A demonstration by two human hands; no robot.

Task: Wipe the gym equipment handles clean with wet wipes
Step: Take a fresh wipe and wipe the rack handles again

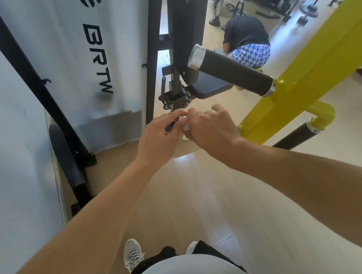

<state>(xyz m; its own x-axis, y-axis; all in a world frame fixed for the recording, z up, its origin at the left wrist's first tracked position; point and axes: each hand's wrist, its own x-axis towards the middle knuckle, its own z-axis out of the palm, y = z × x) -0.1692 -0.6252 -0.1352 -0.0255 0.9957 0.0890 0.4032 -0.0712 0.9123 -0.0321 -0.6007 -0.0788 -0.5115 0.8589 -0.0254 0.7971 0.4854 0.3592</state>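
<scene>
**Both hands bunched on a wipe, right below the black grip**

Looking straight down here. Left hand [160, 137] and right hand [211, 128] meeting mid-frame, knuckles up, with a small white wet wipe [185, 124] pinched between them. Only a sliver of it showing, crumpled. Left fingers [176, 115] closed together onto the wipe's far edge, right fingers [192, 114] curled and clamped on the near-right side of it. Some small dark mark or object on the back of the left hand, too blurry to call.

Just beyond and to the right of the hands: a fat black handle [233, 72] with a shiny silver end cap, sticking out leftward from a yellow frame [316, 54]. Not touching the wipe, close though. A second black handle [295, 136] lower down on the right, hanging off the same yellow tubing.

Far left: a white shroud panel [87, 64] in a black frame, printed "BRTW" in black block letters running vertically, plus part of a logo stripe above it, cut off at the top. A black padded seat [210, 84] on its bracket sitting between panel and handle.

Further back, a person [247, 43] crouched on the floor in a dark top and blue-white patterned shorts, cable machines behind. Near edge: white shirt, black shorts, grey sneakers [132, 254] on pale wood floor [205, 191].
</scene>
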